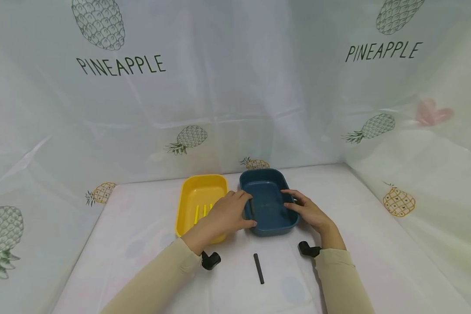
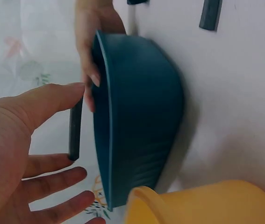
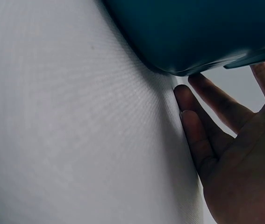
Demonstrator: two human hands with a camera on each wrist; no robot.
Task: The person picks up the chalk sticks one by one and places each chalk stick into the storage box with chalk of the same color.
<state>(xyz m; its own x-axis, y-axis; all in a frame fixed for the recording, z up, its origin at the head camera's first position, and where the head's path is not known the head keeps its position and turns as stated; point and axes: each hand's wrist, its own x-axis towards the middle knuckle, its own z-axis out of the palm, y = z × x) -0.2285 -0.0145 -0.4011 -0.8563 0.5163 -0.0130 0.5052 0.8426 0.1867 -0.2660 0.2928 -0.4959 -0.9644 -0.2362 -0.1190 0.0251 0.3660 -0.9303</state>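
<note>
My left hand (image 1: 230, 211) is over the left rim of a dark blue plastic basin (image 1: 267, 198). Thumb and index finger pinch a short dark stick (image 2: 75, 128) by its two ends, and the other fingers spread loosely. Across the basin, my right hand (image 1: 308, 209) rests at the right rim, thumb and index reaching over to the inside. In the right wrist view the remaining fingers (image 3: 216, 100) extend outside the basin wall, fairly straight, close to the cloth. A second dark stick (image 1: 258, 268) lies on the table in front of the basin.
A yellow basin (image 1: 183, 205) stands left of the blue one, with several thin yellow sticks (image 1: 196, 214) inside, partly hidden by my left arm. White patterned sheeting (image 1: 220, 144) forms a wall behind the table. Black wrist mounts (image 1: 210, 261) sit on both wrists.
</note>
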